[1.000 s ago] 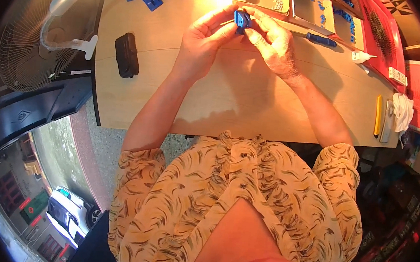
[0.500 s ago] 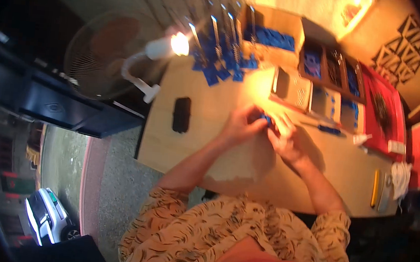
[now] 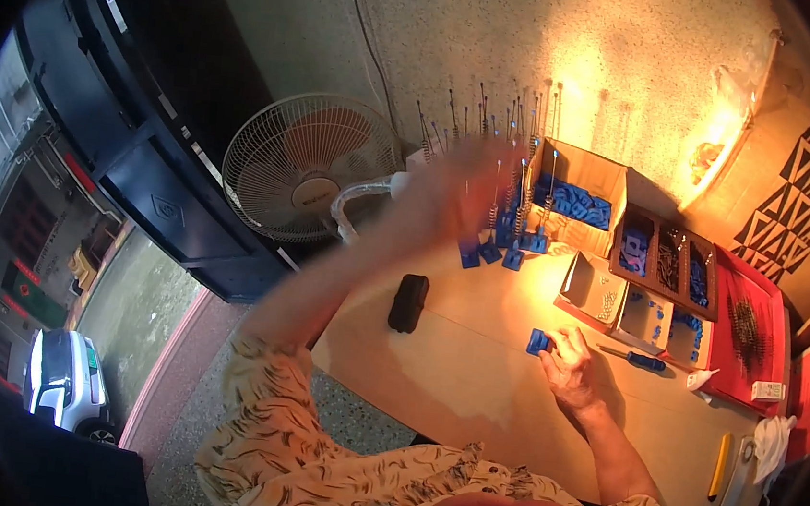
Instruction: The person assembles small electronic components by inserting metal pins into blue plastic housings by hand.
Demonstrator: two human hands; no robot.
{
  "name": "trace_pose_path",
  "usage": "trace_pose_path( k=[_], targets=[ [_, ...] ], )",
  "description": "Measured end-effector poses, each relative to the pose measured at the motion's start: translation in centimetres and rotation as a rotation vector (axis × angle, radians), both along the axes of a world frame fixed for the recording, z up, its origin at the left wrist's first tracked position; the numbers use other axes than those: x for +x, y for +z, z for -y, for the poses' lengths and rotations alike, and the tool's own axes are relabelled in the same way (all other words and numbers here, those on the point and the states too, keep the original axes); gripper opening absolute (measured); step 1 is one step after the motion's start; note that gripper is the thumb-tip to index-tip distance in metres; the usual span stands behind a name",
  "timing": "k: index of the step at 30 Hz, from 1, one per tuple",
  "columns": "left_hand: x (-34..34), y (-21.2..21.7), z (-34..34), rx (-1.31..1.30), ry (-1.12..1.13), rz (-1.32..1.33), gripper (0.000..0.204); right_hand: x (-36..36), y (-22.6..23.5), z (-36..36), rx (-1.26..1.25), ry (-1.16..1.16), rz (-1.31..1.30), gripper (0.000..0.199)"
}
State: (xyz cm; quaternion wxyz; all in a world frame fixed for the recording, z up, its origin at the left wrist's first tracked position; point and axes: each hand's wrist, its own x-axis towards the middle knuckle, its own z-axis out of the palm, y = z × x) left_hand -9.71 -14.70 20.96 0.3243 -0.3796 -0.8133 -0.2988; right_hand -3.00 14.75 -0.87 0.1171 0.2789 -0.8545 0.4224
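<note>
My right hand point(image 3: 566, 365) rests low over the table, its thumb and fingers closed on a small blue plastic block point(image 3: 537, 343). My left arm stretches far forward, and my left hand point(image 3: 473, 187) is smeared by motion, so its fingers cannot be made out. It passes in front of a cluster of upright springs with thin rods on blue bases point(image 3: 512, 259), partly hiding them. The lamp point(image 3: 397, 185) is mostly covered by that arm. To the right of my right hand lies a screwdriver with a blue handle point(image 3: 644, 362).
A black case point(image 3: 408, 303) lies on the left of the table point(image 3: 470, 394). Behind are a cardboard box of blue parts point(image 3: 581, 164), small parts boxes point(image 3: 644, 324), a brown divided tray point(image 3: 662, 285) and a red tray point(image 3: 766, 328). A fan point(image 3: 312, 163) stands at left; a yellow cutter point(image 3: 721, 467) lies right.
My left hand has left the blue block and swung forward to the spring cluster. My right hand keeps the block. The view has tilted up, showing more wall and the fan.
</note>
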Motion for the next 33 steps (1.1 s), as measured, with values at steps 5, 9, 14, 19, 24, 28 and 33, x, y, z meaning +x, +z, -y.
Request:
trace_pose_path(
  k=[5,9,14,19,24,28,33],
  targets=[
    [-14.5,11.4,14.7,-0.158,0.7,-0.305,0.037,-0.1,-0.1,0.7,-0.019,0.031,0.152,0.029],
    [-17.6,13.3,23.7,0.037,0.768,-0.041,0.06,-1.1,-2.5,-0.3,0.092,0.097,-0.152,0.024],
    [-3.3,7.9,10.4,0.336,0.392,-0.183,0.032,-2.2,0.6,0.5,-0.043,-0.024,0.211,0.026],
    [6.9,-3.2,12.8,0.405,0.411,-0.157,0.021,-2.2,0.6,1.3,-0.025,0.014,0.179,0.027],
    [10.6,-12.9,16.4,0.546,0.559,0.53,0.024,-0.7,0.0,0.5,0.002,0.007,0.196,0.024],
    [5.0,-18.0,14.8,0.282,0.478,0.479,0.028,-0.4,0.3,1.6,0.012,0.001,0.227,0.025],
    [-10.5,-21.1,16.4,0.01,0.793,0.669,0.038,-0.1,0.9,2.2,0.001,-0.065,0.188,0.025]
  ],
)
